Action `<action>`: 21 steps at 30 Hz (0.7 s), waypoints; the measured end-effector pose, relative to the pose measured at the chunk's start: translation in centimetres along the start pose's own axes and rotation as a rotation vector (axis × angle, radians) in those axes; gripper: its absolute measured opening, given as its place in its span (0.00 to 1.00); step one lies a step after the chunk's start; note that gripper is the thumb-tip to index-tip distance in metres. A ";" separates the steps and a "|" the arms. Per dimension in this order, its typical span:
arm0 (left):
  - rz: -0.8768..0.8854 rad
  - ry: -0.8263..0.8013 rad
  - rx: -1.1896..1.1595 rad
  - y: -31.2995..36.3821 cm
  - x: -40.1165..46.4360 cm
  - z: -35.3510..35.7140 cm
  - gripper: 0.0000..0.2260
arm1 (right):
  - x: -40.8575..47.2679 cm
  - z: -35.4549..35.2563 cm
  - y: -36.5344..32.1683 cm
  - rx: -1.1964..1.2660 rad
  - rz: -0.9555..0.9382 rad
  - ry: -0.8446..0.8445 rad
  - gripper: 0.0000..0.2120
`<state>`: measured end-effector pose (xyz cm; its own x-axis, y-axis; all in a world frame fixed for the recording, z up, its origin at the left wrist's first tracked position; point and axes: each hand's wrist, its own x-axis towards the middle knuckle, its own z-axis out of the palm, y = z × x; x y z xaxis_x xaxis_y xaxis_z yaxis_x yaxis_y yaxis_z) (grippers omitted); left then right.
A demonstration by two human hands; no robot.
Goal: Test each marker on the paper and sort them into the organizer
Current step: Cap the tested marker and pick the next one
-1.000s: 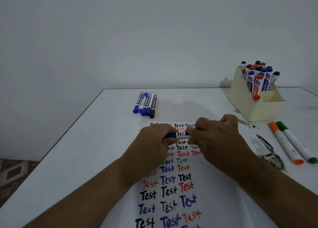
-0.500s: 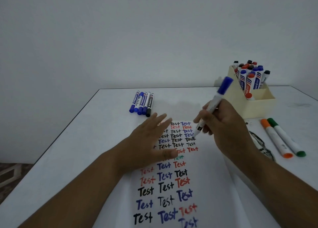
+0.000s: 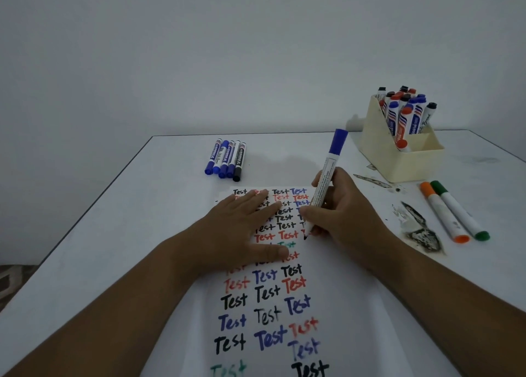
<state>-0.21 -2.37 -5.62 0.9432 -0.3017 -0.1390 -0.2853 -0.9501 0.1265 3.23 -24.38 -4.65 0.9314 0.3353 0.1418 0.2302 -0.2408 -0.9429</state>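
Five spare markers (image 3: 226, 159) lie far left. The left hand (image 3: 242, 228) presses flat on the paper (image 3: 267, 305). The right hand (image 3: 344, 214) has its grip around a blue marker (image 3: 327, 177), tip touching paper; the organizer (image 3: 398, 149) stands rightmost on the surface (image 3: 128, 234).

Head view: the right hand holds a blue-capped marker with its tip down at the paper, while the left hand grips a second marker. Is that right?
Not quite. The head view shows the left hand holding no marker: it lies flat with straight fingers on the paper. The rest stands: the right hand holds the blue-capped marker, tip down at the paper.
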 end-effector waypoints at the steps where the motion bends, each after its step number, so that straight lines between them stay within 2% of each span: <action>1: 0.001 -0.003 -0.005 0.0 0.0 0.0 0.42 | 0.0 0.0 0.1 -0.001 -0.007 0.006 0.18; 6: 0.003 -0.012 -0.004 -0.1 0.1 0.1 0.41 | -0.1 0.0 0.3 -0.023 -0.047 -0.016 0.17; 10: 0.006 -0.006 0.002 -0.2 0.2 0.3 0.42 | -0.2 0.3 0.3 -0.041 -0.018 -0.069 0.21; 15: 0.008 -0.006 -0.004 -0.1 0.1 0.2 0.42 | -0.3 0.1 0.2 0.018 -0.035 -0.018 0.18; 21: 0.003 -0.007 -0.010 -0.1 0.2 0.2 0.42 | -0.1 0.4 0.3 -0.060 -0.063 -0.010 0.18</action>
<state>-0.06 -2.31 -5.85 0.9412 -0.3048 -0.1457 -0.2860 -0.9484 0.1370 3.10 -24.10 -5.02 0.9118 0.3603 0.1971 0.3049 -0.2726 -0.9125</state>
